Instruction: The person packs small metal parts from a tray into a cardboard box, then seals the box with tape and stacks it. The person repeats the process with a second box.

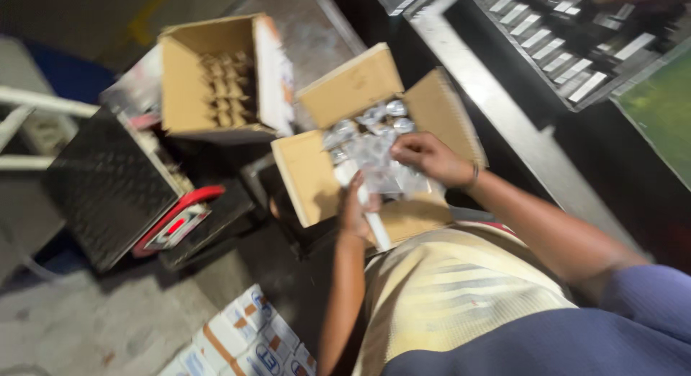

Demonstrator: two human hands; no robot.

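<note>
The clear plastic packet (pixel 380 176) lies at the open top of a cardboard box (pixel 311 176) that is filled with small shiny wrapped items (pixel 374 118). The right hand (pixel 430 158) rests on the packet's far edge with fingers curled over it; motion blur prevents confirming a closed pinch. The left hand (pixel 355 212) is closed around a white strip-like piece (pixel 373 221) at the packet's near edge, possibly a cardboard insert. Both hands meet directly above the box. Beyond the hands to the left, a second cardboard box (pixel 186 81) lies on its side, showing a cardboard divider grid inside. Further left stands a platform scale (pixel 108 185) with a red display unit (pixel 176 225). Printed white cartons (pixel 241 340) lie on the floor below the left forearm. A metal rack of flat packs (pixel 561 37) sits beyond the right arm.
</note>
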